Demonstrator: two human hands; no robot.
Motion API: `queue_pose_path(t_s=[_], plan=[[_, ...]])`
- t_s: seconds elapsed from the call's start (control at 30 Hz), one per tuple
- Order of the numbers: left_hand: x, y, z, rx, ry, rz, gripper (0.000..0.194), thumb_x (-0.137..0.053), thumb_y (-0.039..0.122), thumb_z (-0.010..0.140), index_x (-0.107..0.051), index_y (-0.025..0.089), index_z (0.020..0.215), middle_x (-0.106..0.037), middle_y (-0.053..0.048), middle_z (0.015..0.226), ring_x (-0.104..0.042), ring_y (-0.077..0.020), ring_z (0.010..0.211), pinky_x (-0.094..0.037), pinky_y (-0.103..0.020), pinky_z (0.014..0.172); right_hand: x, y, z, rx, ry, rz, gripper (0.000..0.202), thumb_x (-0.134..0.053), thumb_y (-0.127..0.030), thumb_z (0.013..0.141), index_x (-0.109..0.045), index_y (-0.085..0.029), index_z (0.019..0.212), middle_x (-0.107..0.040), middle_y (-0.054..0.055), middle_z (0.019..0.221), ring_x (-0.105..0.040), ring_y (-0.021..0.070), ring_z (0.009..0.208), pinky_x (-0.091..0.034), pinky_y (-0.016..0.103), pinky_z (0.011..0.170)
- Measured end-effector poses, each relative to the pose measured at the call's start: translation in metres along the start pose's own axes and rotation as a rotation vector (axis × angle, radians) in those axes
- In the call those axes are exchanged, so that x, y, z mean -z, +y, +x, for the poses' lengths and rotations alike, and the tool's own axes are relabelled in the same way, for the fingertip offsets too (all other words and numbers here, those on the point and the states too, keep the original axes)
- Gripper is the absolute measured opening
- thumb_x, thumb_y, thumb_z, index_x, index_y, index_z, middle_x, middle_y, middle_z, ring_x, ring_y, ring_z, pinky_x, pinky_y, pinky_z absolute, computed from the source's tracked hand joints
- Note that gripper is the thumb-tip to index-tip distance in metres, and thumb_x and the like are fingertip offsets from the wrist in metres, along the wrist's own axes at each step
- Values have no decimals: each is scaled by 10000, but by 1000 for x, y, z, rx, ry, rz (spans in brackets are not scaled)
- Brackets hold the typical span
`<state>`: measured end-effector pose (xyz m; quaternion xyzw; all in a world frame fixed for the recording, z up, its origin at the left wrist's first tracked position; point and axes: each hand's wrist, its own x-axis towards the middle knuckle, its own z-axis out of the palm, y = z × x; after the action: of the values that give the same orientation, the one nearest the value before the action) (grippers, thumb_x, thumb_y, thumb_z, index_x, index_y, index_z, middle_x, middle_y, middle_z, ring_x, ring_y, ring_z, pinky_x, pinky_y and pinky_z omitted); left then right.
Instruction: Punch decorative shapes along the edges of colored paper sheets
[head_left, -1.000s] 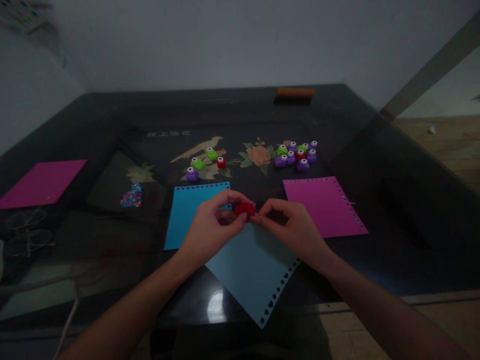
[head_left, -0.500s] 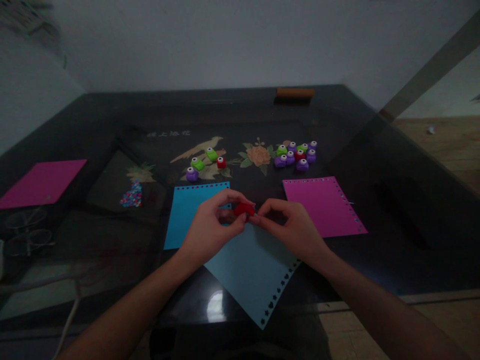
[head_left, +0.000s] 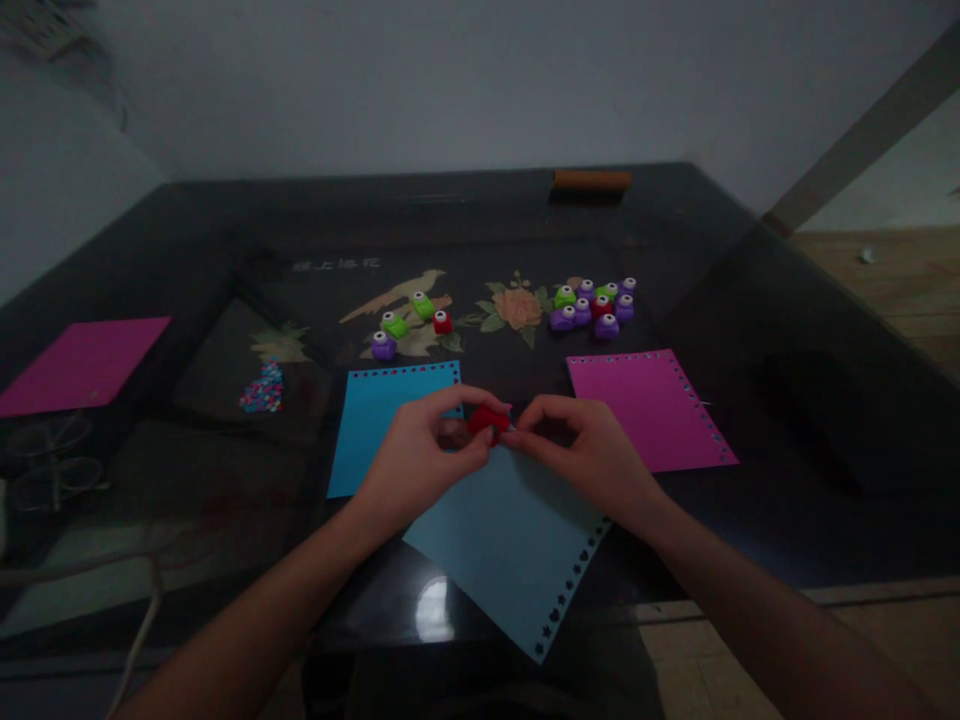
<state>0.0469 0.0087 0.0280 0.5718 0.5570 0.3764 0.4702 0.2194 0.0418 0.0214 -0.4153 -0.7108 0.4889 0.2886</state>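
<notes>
My left hand (head_left: pixel 420 450) is closed around a small red paper punch (head_left: pixel 489 422), thumb below and fingers above. Against the punch's right side, my right hand (head_left: pixel 592 450) pinches the upper edge of a light blue sheet of paper (head_left: pixel 502 540); the fingertips partly hide that edge. The sheet slopes down towards me under both hands, with a row of star and heart holes along its lower right side. Whether its edge sits inside the punch's slot is hidden. A brighter blue sheet (head_left: pixel 360 430) with a punched top edge lies partly behind my left hand.
A pink sheet (head_left: pixel 637 415) with punched edges lies right, another pink sheet (head_left: pixel 90 365) far left. Several punches stand in two groups, including a purple punch (head_left: pixel 384 346) and a green punch (head_left: pixel 565 297). Paper confetti (head_left: pixel 264 388) and glasses (head_left: pixel 56 465) are left; a brown roll (head_left: pixel 591 181) lies at the back.
The light blue sheet has turned slightly, its lower corner shifting to the right. Both hands keep nearly the same place and grip, and the view has shifted a little.
</notes>
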Motion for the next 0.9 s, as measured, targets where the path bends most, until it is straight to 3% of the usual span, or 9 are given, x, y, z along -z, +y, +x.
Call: queue_pose_path(t_s=[0.47,0.63,0.8,0.9], plan=[[0,0,1,4,-5,2,188,-590,159,755,-635,159,938,-680,-22,869,-619,-99,599,-453,-191,526,0,-1,2,-13,-9,6,197,-647,-312,782,-607,-164,658,-605,-9,613,-528,104,566,-355,211,485],[-1,-2,0,-69,-1,-27,206,-601,179,789,-601,185,995,-656,-30,979,-648,-120,750,-497,-202,623,2,1,1,-2,-6,29,238,-645,-360,782,-598,-167,651,-581,-16,596,-506,98,547,-342,213,474],[-1,-7,-1,-111,-52,-89,242,-624,204,805,-510,219,1019,-645,-11,974,-631,-90,671,-496,-199,600,3,2,2,-16,31,78,260,-664,-396,760,-601,-168,651,-573,-17,595,-496,101,545,-337,222,475],[-1,-8,-1,-143,-49,-78,232,-642,212,800,-499,220,983,-649,-20,1007,-655,-116,759,-520,-223,659,3,2,3,-21,40,94,274,-664,-411,759,-600,-168,651,-567,-19,591,-494,101,542,-339,224,475]])
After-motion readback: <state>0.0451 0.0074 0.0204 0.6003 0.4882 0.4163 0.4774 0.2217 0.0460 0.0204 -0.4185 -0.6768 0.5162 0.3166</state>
